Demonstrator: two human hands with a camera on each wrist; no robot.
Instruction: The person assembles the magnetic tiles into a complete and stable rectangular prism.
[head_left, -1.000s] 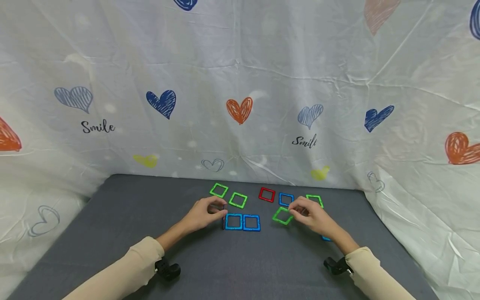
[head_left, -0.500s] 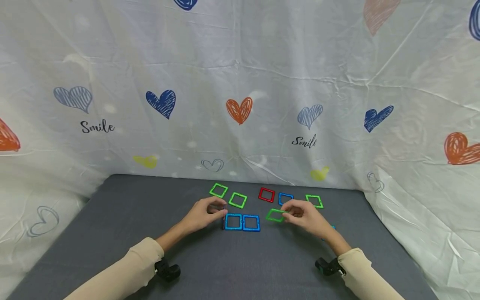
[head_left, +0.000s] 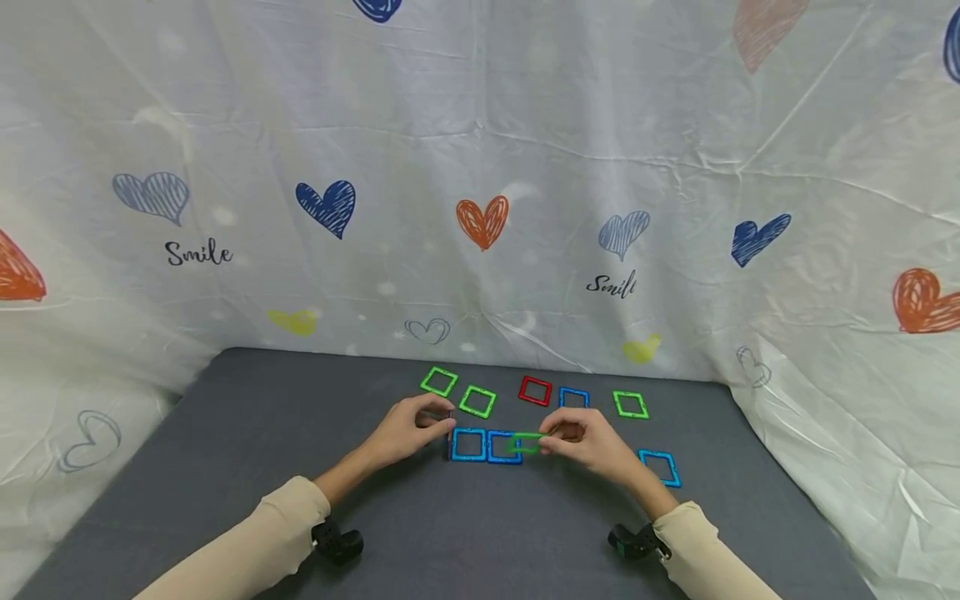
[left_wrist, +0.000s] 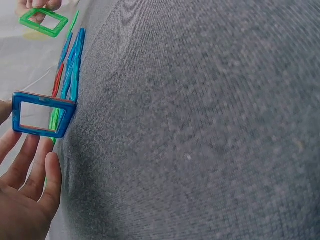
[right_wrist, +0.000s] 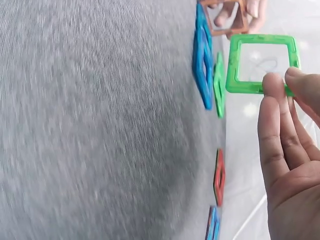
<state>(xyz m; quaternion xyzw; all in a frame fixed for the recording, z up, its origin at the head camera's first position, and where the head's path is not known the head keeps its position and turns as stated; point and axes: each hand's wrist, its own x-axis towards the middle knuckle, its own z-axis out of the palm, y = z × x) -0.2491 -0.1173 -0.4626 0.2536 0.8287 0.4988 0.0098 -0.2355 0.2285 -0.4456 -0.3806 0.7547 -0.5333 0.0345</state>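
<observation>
My left hand [head_left: 412, 427] pinches an upright blue square magnetic tile [left_wrist: 42, 98] at the left end of two flat blue tiles [head_left: 468, 458] lying side by side. An orange-red frame [right_wrist: 243, 19] shows on the other face of what it holds. Between thumb and fingertips, my right hand [head_left: 588, 442] grips a green square tile [right_wrist: 262, 38] by one edge. In the head view this green tile overlaps the right-hand flat blue tile.
Two green tiles [head_left: 476, 415] lie behind my left hand. A red tile [head_left: 535, 403] and a blue tile [head_left: 574, 390] are farther back. To the right are another green tile [head_left: 630, 416] and a blue one [head_left: 660, 453]. A printed curtain [head_left: 390, 283] hangs behind the grey table [head_left: 360, 533].
My right hand has lifted the green tile and carried it left, over the flat blue pair. The blue tile at the right is now uncovered. My left hand has stayed put.
</observation>
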